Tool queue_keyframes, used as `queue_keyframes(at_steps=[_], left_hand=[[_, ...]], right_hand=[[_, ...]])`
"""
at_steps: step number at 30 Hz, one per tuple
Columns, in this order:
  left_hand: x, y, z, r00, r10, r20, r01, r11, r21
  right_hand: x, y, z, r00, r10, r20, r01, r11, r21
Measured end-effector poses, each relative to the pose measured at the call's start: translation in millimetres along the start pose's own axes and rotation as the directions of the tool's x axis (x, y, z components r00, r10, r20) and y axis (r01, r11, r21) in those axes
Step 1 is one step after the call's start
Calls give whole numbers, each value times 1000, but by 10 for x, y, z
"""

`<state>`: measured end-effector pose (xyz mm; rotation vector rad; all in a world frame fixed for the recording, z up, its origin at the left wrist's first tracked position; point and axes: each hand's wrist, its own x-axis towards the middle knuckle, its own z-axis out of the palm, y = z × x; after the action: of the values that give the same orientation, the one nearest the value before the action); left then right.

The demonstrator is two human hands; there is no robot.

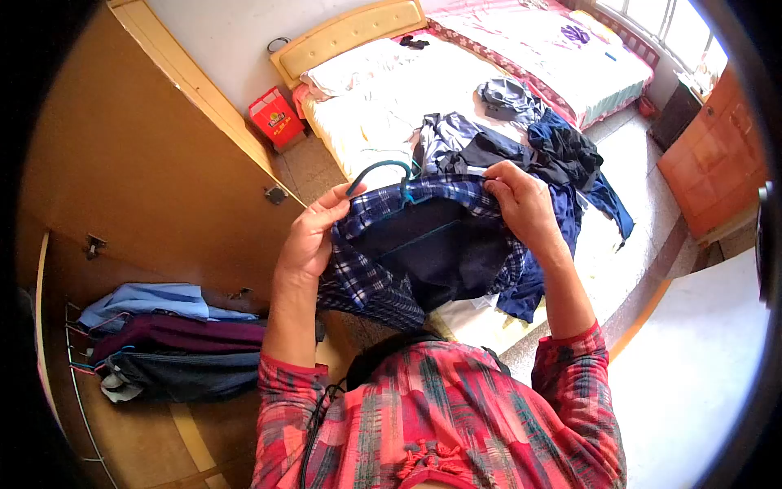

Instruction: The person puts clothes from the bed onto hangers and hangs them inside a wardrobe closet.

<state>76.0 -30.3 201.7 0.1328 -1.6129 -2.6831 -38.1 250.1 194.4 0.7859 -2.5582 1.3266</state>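
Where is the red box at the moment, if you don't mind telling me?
In the head view, the red box stands on the floor at the upper left, beside the bed's padded headboard.

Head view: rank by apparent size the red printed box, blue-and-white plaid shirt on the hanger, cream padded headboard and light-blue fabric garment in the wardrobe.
1. Plaid shirt
2. Headboard and light-blue garment: too alike to rank
3. Red box

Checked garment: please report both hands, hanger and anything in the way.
Left hand, right hand: gripping checked garment at opposite sides. Hanger partly inside. No obstruction visible; clothes heaped on bed beyond.
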Motion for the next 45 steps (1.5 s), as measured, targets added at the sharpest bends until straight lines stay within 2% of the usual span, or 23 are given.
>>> queue_keyframes(at_steps=[5, 6, 7, 10, 11, 13, 15, 16, 18, 20, 21, 22, 24, 25, 27, 31, 33, 35, 37, 38, 39, 42, 45], left_hand=[[3, -59, -107, 998, 29, -55, -32, 998, -51], [-21, -32, -79, 995, 20, -100, -26, 998, -57], [-36, 7, -43, 989, 12, -148, -21, 998, -63], [-90, 109, 69, 999, 33, -18, -34, 993, -115], [-110, 120, 93, 998, 63, 28, -60, 993, -102], [-118, 155, 134, 994, 112, -4, -112, 987, -117], [-176, 191, 137, 965, 241, 107, -236, 970, -56], [-248, 254, 190, 972, 194, 129, -193, 981, -21], [-336, 305, 220, 964, 228, 139, -237, 970, 52], [-444, 404, 252, 953, 243, 182, -272, 949, 159], [-482, 459, 261, 951, 268, 155, -292, 942, 164], [-500, 500, 284, 949, 252, 188, -286, 940, 187], [-562, 535, 231, 943, 261, 209, -306, 925, 226], [-605, 544, 234, 941, 288, 180, -325, 918, 229], [-708, 575, 260, 960, 251, 122, -269, 947, 175], [-1081, 744, 219, 952, 297, 70, -304, 902, 306], [-1300, 821, 161, 967, 250, 57, -253, 896, 365], [-1477, 806, 62, 959, 282, 31, -278, 912, 302], [-1689, 865, 115, 949, 313, 38, -297, 848, 438], [-1802, 902, 91, 938, 346, -1, -302, 820, 485], [-1928, 931, 53, 931, 364, -17, -307, 810, 500], [-2378, 996, -164, 862, 441, -251, -278, 824, 493], [-2700, 1013, -308, 813, 509, -283, -315, 793, 521]], right_hand=[[-82, 392, 117, 986, 168, -3, -166, 974, 153], [-55, 374, 160, 979, 147, 144, -198, 859, 472], [-66, 357, 138, 911, 178, 373, -413, 350, 841], [-54, -206, 23, 912, 273, 307, -235, -267, 935], [-106, -223, 148, 910, 273, 314, -241, -268, 933], [-221, -74, 464, 968, 237, -81, -29, 428, 903], [-449, 49, 741, 991, 130, -15, -108, 876, 470], [-518, 56, 745, 993, 23, 117, -40, 988, 149], [-571, 63, 635, 871, -61, 488, 253, 906, -338], [-480, -141, 152, 698, -24, 716, 426, 818, -387], [-427, -326, -117, 847, -201, 492, 338, 918, -207], [-376, -511, -387, 908, -357, 218, 362, 932, 16], [-258, -923, -667, 849, -510, -142, 477, 853, -211], [-213, -981, -702, 774, -615, -151, 555, 774, -303], [-39, -1250, -516, 637, -770, 37, 746, 603, -283], [237, -1142, 3, 700, -517, 493, 663, 728, -176], [365, -1039, 207, 522, -702, 484, 777, 625, 69], [375, -1057, 291, 487, -625, 610, 640, 730, 238], [364, -1140, 355, 389, -703, 596, 581, 689, 433], [352, -1248, 366, 344, -692, 635, 643, 666, 378], [313, -1263, 461, 343, -758, 555, 632, 623, 460], [373, -1239, 677, 383, -684, 622, 567, 705, 427], [302, -1528, 923, 373, -691, 619, 557, 700, 447]])
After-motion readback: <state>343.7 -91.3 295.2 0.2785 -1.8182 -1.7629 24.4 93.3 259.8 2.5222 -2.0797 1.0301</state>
